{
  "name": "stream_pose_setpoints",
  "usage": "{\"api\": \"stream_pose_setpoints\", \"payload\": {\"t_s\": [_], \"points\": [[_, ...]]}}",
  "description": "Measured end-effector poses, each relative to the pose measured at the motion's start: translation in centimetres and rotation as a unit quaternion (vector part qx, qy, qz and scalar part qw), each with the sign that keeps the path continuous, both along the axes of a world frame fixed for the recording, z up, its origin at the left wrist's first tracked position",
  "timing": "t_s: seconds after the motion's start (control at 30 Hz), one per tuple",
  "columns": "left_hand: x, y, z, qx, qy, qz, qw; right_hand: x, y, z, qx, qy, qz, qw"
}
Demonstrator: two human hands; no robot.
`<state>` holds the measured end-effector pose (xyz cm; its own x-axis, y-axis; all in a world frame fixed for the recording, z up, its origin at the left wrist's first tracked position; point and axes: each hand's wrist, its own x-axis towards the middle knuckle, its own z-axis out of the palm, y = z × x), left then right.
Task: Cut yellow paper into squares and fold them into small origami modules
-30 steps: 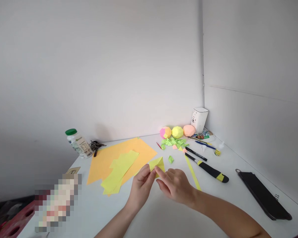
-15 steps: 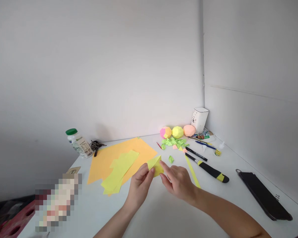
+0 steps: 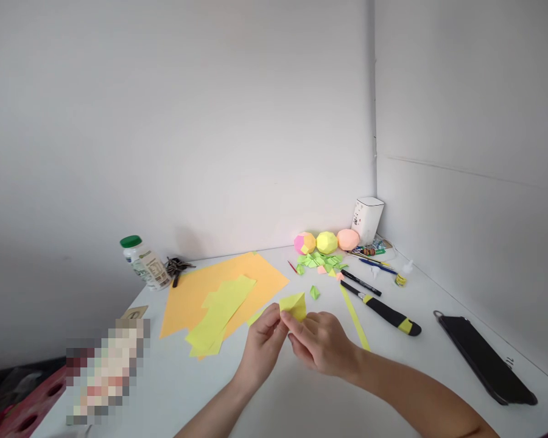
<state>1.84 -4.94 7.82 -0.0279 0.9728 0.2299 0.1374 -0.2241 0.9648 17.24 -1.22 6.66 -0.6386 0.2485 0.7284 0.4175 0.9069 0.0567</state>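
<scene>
A small folded piece of yellow paper (image 3: 295, 303) is held up above the table in both hands. My left hand (image 3: 261, 344) is closed, pinching the paper's left side between thumb and fingers. Against its lower edge presses the index finger of my right hand (image 3: 323, 345), close to the left thumb, with the other fingers curled. The right fingertips behind the paper are partly hidden. Just beyond the hands lies a folded green paper piece (image 3: 315, 292). A thin yellow paper strip (image 3: 355, 318) rests to the right of my right hand.
Yellow sheets (image 3: 221, 316) overlap orange paper (image 3: 178, 304) on the left. Farther back are a pile of green folded pieces (image 3: 322, 261) and faceted paper balls (image 3: 327, 243). On the right lie a marker (image 3: 360, 283), a utility knife (image 3: 388, 313) and a black case (image 3: 484, 356). A white bottle (image 3: 148, 266) stands at left.
My right index finger has moved left and down along the yellow paper to beside the left thumb. The paper has turned, and both hands have shifted slightly.
</scene>
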Motion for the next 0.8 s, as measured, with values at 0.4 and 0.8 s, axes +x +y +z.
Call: {"api": "stream_pose_setpoints", "payload": {"t_s": [0.4, 0.8], "points": [[-0.7, 0.1, 0.4, 0.015, -0.005, 0.057, 0.998, 0.6, 0.9, 0.7, -0.006, 0.034, -0.058, 0.998], [0.3, 0.2, 0.3, -0.001, -0.012, 0.01, 1.0, 0.4, 0.1, 0.6, -0.007, 0.01, 0.005, 1.0]]}}
